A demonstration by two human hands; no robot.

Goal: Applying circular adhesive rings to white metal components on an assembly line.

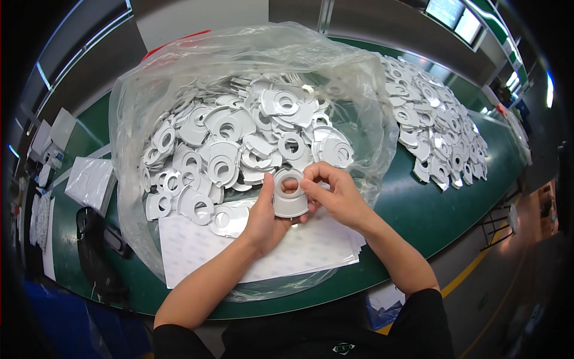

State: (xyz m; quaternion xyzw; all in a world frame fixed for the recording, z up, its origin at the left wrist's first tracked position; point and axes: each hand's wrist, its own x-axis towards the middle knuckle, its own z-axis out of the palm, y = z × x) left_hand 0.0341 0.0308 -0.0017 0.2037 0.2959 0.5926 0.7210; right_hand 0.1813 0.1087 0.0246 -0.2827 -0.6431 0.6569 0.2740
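Lower edge: dark shirt with one small green-and-white emblem; any lettering on it too small to make out. Two bare forearms rise from the lower left and lower right, elbows bent, converging at frame centre.

Left hand: palm turned up, grasping one white part; thumb upright along its left edge, fingers passing behind and beneath, seen through the ring hole and below. Right hand: thumb and index finger at the ring's upper right rim, the other fingers curled. Part is at frame centre, ring end up, flared end down; no marking seen on it.

Below and behind the hands, lower centre: one stack of paper, several sheets, count uncertain; faint print, not readable.

Left of frame: one dark cloth; above it, one white packet.

Centre, past the paper: first pile of similar white parts, dozens, overlapping, exact count not possible. One clear bag is spread around it on the green bench.

Upper right: second pile, likewise dozens, directly on the bench. Beyond, at the top right corner, a bright window.
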